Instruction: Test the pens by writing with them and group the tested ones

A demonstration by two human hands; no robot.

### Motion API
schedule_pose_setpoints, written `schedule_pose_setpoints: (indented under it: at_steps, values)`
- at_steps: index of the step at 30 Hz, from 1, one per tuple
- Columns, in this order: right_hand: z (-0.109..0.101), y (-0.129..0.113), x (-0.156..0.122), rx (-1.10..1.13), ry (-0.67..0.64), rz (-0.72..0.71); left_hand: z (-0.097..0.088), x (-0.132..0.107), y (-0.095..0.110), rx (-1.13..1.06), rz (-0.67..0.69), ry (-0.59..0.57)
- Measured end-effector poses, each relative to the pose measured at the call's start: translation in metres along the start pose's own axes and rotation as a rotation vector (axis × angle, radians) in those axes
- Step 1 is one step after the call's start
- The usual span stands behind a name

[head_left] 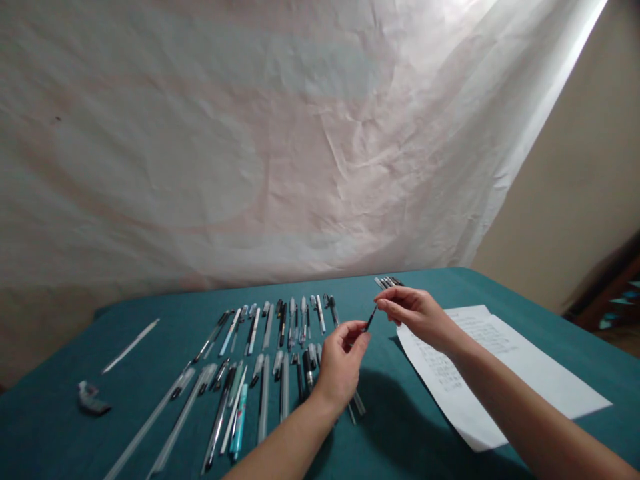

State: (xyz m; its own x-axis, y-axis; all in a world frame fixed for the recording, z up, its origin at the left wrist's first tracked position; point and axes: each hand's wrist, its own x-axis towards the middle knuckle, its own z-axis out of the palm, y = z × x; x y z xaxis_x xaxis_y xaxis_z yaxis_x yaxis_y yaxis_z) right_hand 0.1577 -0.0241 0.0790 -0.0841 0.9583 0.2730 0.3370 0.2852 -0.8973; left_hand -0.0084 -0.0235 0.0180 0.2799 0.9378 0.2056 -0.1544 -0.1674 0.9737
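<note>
Between my two hands is a thin dark pen part [371, 319], slanting up to the right; its exact kind is too small to make out. My left hand [345, 363] pinches its lower end between thumb and fingers. The fingertips of my right hand [413, 312] are closed on its upper, narrower end. To the left and below lie pens, caps and clear barrels in two rough rows, including a light blue pen [239, 423] and a clear barrel [263, 400]. My left hand and forearm hide part of the near row.
Written paper sheets [525, 373] lie right, under my right forearm. A small bundle of pens [387, 283] lies at the back. Leftward are a thin white stick [131, 347] and a tape dispenser-like item [93, 399]. A pale sheet [300, 133] hangs behind the green-covered table [60, 373].
</note>
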Motion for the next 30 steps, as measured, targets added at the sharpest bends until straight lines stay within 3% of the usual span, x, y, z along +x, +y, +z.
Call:
schedule_pose_setpoints:
  at_steps: [11, 16, 23, 26, 30]
  values:
    - [0.004, 0.001, 0.000, 0.010, -0.114, 0.071, -0.001, 0.000, 0.003, -0.041, -0.012, -0.012]
    - [0.003, 0.010, 0.001, -0.038, -0.254, 0.136, -0.005, 0.007, 0.009, -0.077, 0.028, 0.077]
    - [0.048, 0.042, 0.002, -0.337, -0.325, 0.180, -0.015, 0.019, 0.011, -0.057, 0.088, 0.214]
    - [0.068, 0.049, 0.004, -0.512, -0.301, 0.173, -0.014, 0.019, 0.011, -0.058, 0.089, 0.227]
    - [0.078, 0.049, 0.006, -0.572, -0.285, 0.145, -0.011, 0.017, 0.010, -0.109, 0.058, 0.212]
